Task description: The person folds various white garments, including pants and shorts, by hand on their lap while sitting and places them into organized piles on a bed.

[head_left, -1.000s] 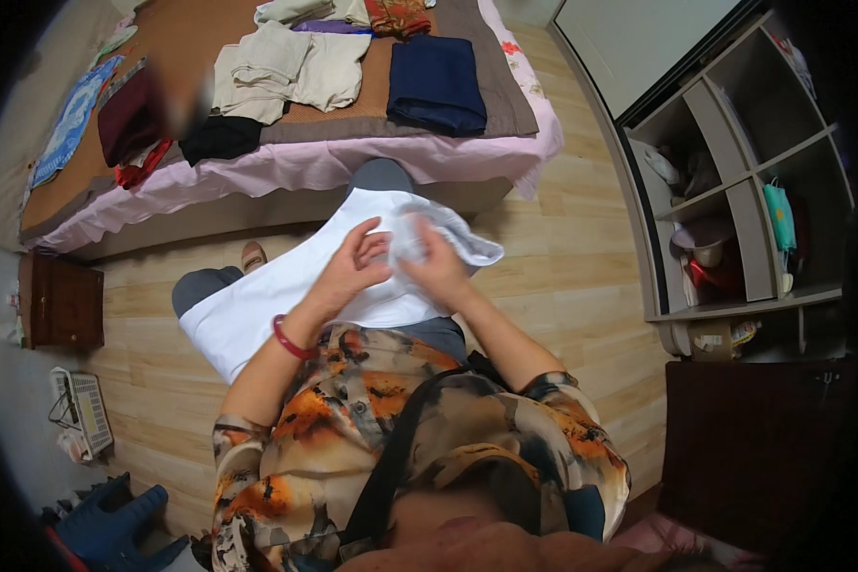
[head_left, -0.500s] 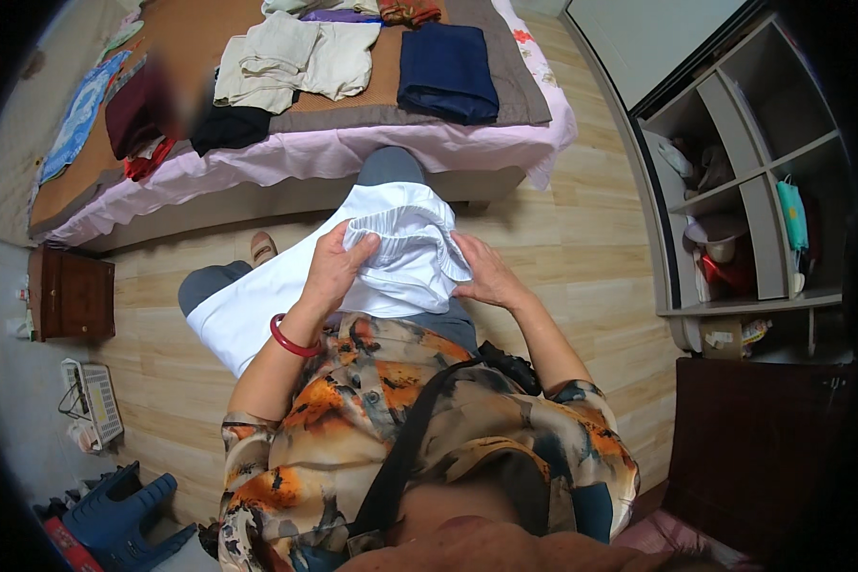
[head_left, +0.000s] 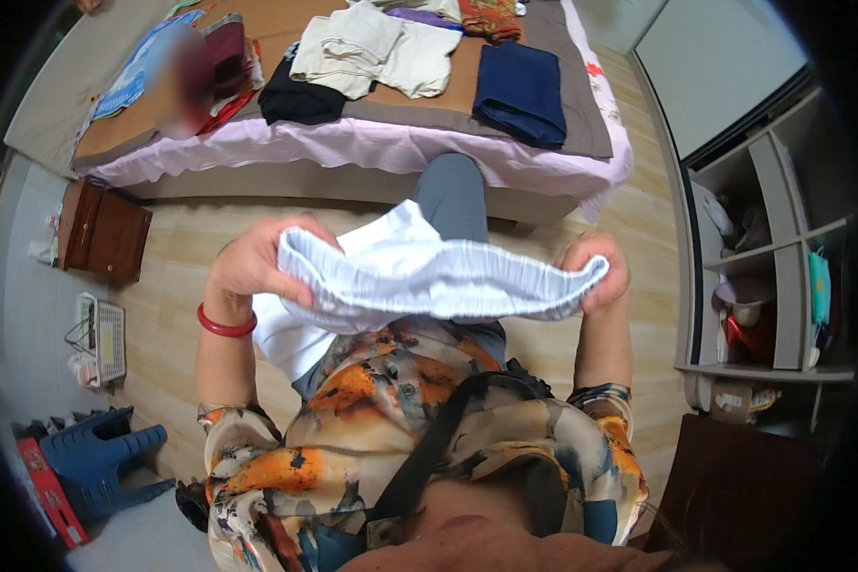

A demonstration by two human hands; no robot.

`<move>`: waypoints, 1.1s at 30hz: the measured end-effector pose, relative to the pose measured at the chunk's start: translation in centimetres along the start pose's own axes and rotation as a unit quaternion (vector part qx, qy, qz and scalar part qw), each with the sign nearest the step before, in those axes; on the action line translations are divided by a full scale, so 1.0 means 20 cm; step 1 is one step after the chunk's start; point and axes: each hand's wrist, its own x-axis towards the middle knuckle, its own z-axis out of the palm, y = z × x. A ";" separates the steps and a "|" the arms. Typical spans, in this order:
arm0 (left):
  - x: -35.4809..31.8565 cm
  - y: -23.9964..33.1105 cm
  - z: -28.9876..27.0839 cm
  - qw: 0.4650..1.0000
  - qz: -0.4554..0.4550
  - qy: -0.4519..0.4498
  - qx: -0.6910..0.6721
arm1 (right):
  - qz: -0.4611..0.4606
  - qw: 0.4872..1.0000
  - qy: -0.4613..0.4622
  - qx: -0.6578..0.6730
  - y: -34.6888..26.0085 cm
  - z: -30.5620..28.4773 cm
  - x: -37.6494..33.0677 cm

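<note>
White cloth garment point(head_left: 391, 232) w/ ribbed, gathered elastic waistband point(head_left: 458, 303) is held up over the lap, band pulled wide betw. both hands. L hand point(head_left: 269, 262), w/ red ring-shaped bracelet point(head_left: 227, 325) on its wrist, pinches one end, thumb on the near side; R hand point(head_left: 599, 272) grips the other end, fingers curled round the edge.

Main risk, IMO: elastic pulls inward, so if either pinch is too shallow, that end could snap back & bunch. Uneven pull might twist the band. Lower cloth hangs loose by L forearm, over grey trouser leg point(head_left: 453, 195); could snag on bracelet or slide to pale wood-look floor point(head_left: 186, 286) b/c nothing visible pins it.
</note>
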 end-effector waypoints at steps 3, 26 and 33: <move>0.01 -0.11 -0.11 0.989 -0.046 -0.106 0.089 | 0.012 0.997 -0.077 0.002 0.11 -0.12 0.08; 0.40 -0.65 0.26 0.890 0.037 0.327 -0.314 | 0.203 0.868 0.427 0.152 0.51 0.02 0.45; 0.38 -0.59 0.39 0.918 0.138 0.335 -0.163 | 0.282 0.916 0.284 0.032 0.49 0.31 0.57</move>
